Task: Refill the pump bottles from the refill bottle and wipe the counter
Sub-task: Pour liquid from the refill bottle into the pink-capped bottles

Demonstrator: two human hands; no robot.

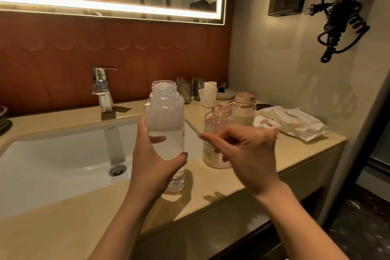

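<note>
Nearest to me, my left hand (pixel 152 160) grips the clear bottle (pixel 166 116) low on its body, thumb curled across the front and the other fingers wrapped behind, showing through the plastic. That bottle stands upright with its cap off on the beige counter (pixel 295 150), just right of the white sink basin (pixel 63 154). Its upper half is white foam and its lower half clear liquid.

My right hand (pixel 247 154) hovers just beside it, fingers loosely bent and pointing left toward the clear bottle, with nothing in them that I can make out. It partly covers the nearer pink bottle (pixel 217 124), which stands uncapped on the counter. The farther pink bottle (pixel 242 107), also open-necked, stands just behind it, the two touching or nearly so.

Right of them lies a crumpled white packet (pixel 291 122). Against the back wall stand drinking glasses (pixel 185 91) and a tissue (pixel 207 93), and a chrome faucet (pixel 103 88) rises behind the basin.
</note>
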